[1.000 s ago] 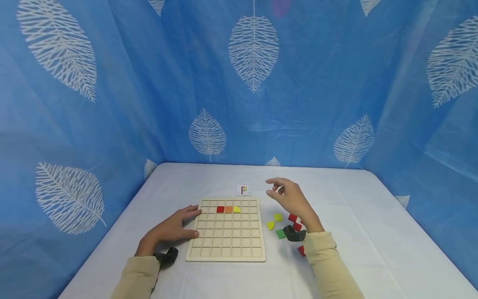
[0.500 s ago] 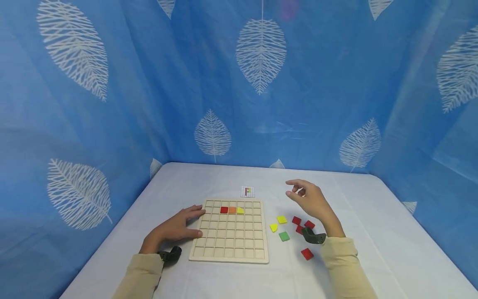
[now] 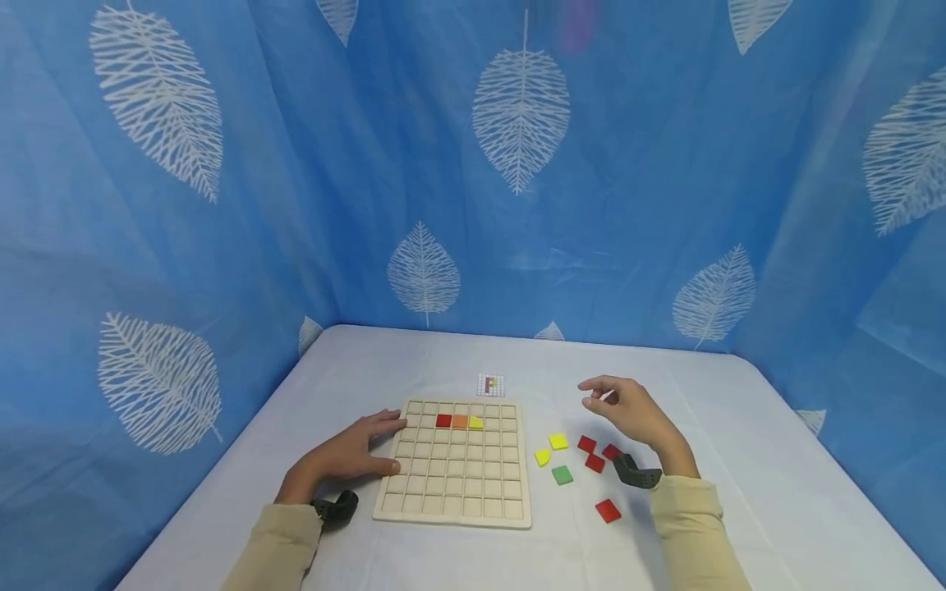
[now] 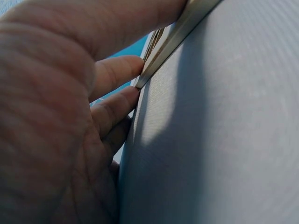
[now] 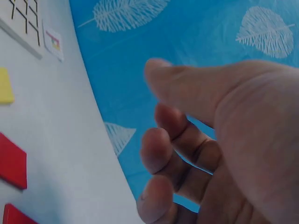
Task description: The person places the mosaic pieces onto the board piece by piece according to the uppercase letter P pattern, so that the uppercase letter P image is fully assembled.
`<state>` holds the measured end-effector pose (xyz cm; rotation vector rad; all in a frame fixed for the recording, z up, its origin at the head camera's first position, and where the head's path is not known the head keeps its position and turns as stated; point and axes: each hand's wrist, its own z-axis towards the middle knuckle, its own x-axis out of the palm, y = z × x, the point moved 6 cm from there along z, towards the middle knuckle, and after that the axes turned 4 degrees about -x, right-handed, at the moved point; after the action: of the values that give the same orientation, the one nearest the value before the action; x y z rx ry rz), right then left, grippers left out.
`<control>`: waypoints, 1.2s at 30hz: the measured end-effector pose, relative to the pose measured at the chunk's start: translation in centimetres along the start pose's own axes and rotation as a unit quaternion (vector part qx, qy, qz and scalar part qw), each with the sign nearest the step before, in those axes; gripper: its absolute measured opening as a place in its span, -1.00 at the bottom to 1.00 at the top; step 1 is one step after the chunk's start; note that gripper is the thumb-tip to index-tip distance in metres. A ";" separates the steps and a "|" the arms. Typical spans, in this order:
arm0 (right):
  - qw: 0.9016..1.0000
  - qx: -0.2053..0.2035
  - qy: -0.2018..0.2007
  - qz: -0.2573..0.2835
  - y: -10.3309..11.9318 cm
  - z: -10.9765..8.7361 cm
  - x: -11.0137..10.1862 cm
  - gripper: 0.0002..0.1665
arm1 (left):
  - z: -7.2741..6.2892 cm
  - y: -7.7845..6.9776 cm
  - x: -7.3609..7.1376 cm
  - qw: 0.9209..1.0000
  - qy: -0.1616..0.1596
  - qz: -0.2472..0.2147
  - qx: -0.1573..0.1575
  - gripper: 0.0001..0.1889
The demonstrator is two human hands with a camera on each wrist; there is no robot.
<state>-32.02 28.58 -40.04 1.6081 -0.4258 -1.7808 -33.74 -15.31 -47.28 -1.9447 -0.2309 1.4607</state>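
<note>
A pale wooden grid board (image 3: 452,521) lies on the white table. In one row near its far edge sit a red square tile (image 3: 443,420), an orange square tile (image 3: 460,421) and a yellow tile (image 3: 475,422) with one cut or rounded corner. My left hand (image 3: 347,451) rests at the board's left side, thumb and fingertips right at the edge; the left wrist view shows this board edge (image 4: 161,51) too. Over the table's right part hovers my right hand (image 3: 631,410), fingers loosely bent, with nothing between thumb and fingers in the right wrist view.
Right of the board lie a yellow tile (image 3: 557,442), a yellow rounded tile (image 3: 543,457), a green tile (image 3: 562,475) and several red tiles (image 3: 608,510). A small printed pattern card (image 3: 491,385) lies beyond the board. Blue leaf-patterned cloth (image 3: 495,271) surrounds the table.
My right hand has moved rightward, away from the board and card, uncovering red tiles. The left hand keeps its place at the board. The head view has shifted slightly.
</note>
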 end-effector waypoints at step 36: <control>0.989 0.067 0.119 0.057 -5.2 -1.5 3.4 -0.65 | -0.2 -0.2 0.0 1.000 0.007 -0.005 0.001 -0.09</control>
<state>-31.96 30.22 -46.20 1.8275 -0.5216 -1.4809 -33.50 -15.29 -47.14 -1.9488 -0.2314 1.4405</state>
